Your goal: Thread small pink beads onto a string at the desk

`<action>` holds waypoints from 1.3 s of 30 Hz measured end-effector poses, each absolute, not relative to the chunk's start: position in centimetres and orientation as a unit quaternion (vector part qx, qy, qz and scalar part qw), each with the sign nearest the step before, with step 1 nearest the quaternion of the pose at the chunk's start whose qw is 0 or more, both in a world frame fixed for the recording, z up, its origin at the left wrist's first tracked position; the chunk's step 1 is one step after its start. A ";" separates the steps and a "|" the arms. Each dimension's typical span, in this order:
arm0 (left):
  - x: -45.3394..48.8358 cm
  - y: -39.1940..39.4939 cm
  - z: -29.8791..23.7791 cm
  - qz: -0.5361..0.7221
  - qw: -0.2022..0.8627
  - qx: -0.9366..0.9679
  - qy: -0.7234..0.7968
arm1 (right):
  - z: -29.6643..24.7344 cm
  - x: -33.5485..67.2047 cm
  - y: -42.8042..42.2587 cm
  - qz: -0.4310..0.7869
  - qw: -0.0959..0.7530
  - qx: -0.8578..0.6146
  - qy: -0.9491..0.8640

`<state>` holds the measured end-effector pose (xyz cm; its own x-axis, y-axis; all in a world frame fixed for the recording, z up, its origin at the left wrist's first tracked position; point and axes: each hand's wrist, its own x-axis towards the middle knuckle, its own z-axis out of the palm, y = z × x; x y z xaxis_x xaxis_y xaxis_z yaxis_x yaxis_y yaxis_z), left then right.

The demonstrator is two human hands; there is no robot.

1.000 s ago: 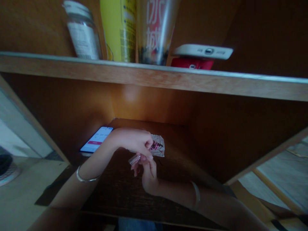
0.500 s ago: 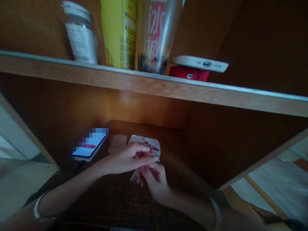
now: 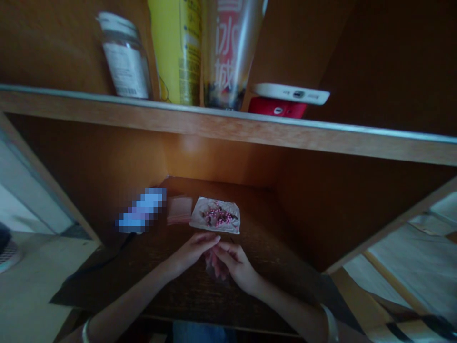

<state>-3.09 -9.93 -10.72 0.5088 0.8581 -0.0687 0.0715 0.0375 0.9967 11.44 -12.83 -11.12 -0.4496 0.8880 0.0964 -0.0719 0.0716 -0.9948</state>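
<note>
The left hand (image 3: pixel 193 252) and right hand (image 3: pixel 235 267) meet, fingertips pinching a small clear sachet (image 3: pixel 212 265); a pink-beaded packet (image 3: pixel 216 215) lies flat beyond.

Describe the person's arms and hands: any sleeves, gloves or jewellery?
Both forearms are bare, with no sleeves in view. The left hand and right hand are ungloved. A thin, pale left bangle and right bangle circle the wrists.
</note>
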 end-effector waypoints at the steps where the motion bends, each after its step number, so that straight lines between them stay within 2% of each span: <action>1: -3.2 -9.9 -11.0 0.332 0.600 0.616 0.387 | -11.2 11.3 -12.6 0.603 0.402 -0.335 -0.603; 4: -3.4 -10.1 -11.3 0.370 0.533 0.641 0.409 | -11.4 11.1 -11.8 0.611 0.400 -0.343 -0.591; 8: -3.5 -11.3 -10.8 0.375 0.400 0.717 0.430 | -11.4 11.5 -11.3 0.552 0.403 -0.350 -0.641; 13: -3.4 -12.4 -10.7 0.353 0.148 0.807 0.449 | -11.0 12.2 -11.8 0.280 0.394 -0.412 -0.772; 16: -3.3 -12.6 -11.1 0.344 0.078 0.826 0.440 | -10.8 12.4 -12.2 0.196 0.375 -0.432 -0.797; 19: -3.4 -12.6 -11.3 0.345 0.084 0.823 0.444 | -10.5 12.5 -12.4 0.188 0.370 -0.427 -0.803; 25: -3.7 -12.8 -11.0 0.367 0.273 0.775 0.436 | -9.9 13.2 -11.9 0.253 0.356 -0.399 -0.806; 27: -3.7 -12.9 -10.8 0.356 0.298 0.770 0.437 | -9.9 13.3 -11.7 0.276 0.346 -0.389 -0.808; 30: -3.7 -13.0 -10.7 0.349 0.272 0.774 0.453 | -10.0 13.3 -11.7 0.289 0.347 -0.361 -0.816; 35: -3.8 -12.9 -10.9 0.350 0.170 0.791 0.472 | -10.1 13.2 -11.8 0.295 0.353 -0.347 -0.818; 39: -3.6 -12.9 -11.1 0.329 0.063 0.810 0.481 | -10.0 13.4 -11.9 0.233 0.339 -0.387 -0.826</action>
